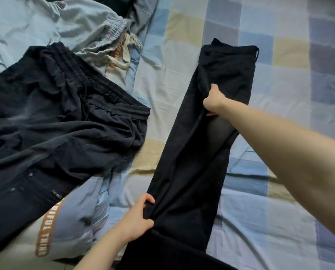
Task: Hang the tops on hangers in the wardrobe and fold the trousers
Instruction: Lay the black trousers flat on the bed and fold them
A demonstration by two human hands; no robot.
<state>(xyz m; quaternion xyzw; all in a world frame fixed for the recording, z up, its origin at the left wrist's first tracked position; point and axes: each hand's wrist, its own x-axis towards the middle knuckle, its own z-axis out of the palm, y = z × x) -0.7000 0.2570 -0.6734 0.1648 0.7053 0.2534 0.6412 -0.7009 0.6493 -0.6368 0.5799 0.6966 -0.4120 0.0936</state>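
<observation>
A pair of black trousers [197,149] lies lengthwise on the bed, leg over leg, waistband at the far end. My right hand [213,102] grips a fold of the fabric near the crotch, arm stretched out over the legs. My left hand [137,219] pinches the left edge of the trousers lower down, near the bed's front edge. The leg ends run out of view at the bottom.
Dark navy drawstring trousers [51,121] lie crumpled on the left. Behind them lies a light grey garment with an elastic waist [88,30]. A pale blue cloth with orange lettering [69,217] lies under the navy pair. The checked bedsheet [279,71] covers the bed.
</observation>
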